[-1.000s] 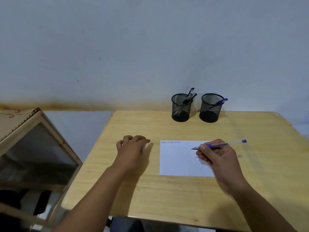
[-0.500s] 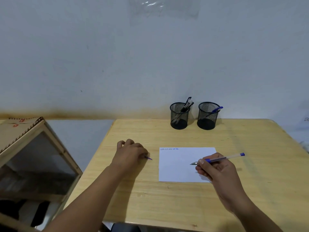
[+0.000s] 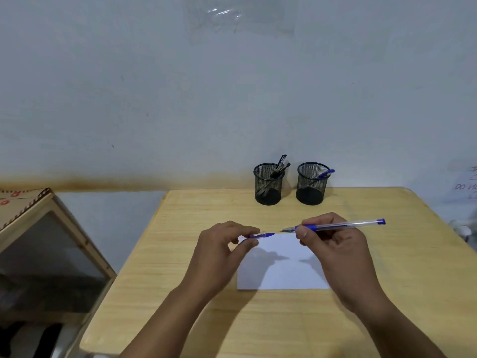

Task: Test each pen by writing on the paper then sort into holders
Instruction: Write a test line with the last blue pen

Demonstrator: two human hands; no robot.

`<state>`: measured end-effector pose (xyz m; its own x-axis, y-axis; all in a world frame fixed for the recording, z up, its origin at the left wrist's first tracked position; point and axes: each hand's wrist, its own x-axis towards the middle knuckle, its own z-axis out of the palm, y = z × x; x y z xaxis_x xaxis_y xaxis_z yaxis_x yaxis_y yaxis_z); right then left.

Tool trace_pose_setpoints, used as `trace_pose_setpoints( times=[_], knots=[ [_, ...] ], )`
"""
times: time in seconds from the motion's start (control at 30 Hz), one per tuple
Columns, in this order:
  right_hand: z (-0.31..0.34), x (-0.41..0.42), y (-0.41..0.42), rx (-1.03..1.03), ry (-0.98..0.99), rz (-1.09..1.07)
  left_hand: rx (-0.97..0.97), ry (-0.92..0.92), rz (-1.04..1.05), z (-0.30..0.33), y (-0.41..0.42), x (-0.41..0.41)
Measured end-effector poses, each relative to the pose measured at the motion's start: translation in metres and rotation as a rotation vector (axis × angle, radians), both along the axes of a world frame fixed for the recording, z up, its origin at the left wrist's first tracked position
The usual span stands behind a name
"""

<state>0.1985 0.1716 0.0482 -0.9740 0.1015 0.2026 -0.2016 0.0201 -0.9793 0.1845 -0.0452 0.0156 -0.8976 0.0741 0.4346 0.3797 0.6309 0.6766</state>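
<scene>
my right hand [image 3: 335, 244] grips a clear blue-tipped pen [image 3: 335, 225] above the white paper sheet [image 3: 281, 270] on the wooden table [image 3: 180, 293]; my left hand [image 3: 222, 249] pinches its blue cap [image 3: 262, 235], tips nearly meeting.

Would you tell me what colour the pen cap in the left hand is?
Blue cap, clearest in the head view.

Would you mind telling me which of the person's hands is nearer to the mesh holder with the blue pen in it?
Right. The right hand holds its pen in front of the holder with the blue pen; the left hand, pinching the cap, sits farther left.
</scene>
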Motion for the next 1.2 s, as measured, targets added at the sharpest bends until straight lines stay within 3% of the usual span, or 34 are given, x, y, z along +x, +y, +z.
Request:
trace_pose_setpoints(
  times=[0.53, 0.9, 1.07, 1.2],
  knots=[
    [-0.016, 0.007, -0.003, -0.044, -0.027, 0.069, -0.008, 0.181, -0.079, 0.004, 0.027, 0.013],
    [-0.027, 0.007, -0.006, -0.147, -0.074, 0.047, 0.086, 0.123, -0.053, -0.006, 0.046, 0.017],
    [-0.035, -0.006, -0.003, -0.244, -0.16, -0.002, 0.291, -0.146, -0.073, -0.007, 0.059, 0.009],
    [-0.033, -0.02, 0.005, -0.332, -0.184, -0.113, 0.335, -0.262, -0.115, -0.009, 0.08, -0.006]
  ],
)
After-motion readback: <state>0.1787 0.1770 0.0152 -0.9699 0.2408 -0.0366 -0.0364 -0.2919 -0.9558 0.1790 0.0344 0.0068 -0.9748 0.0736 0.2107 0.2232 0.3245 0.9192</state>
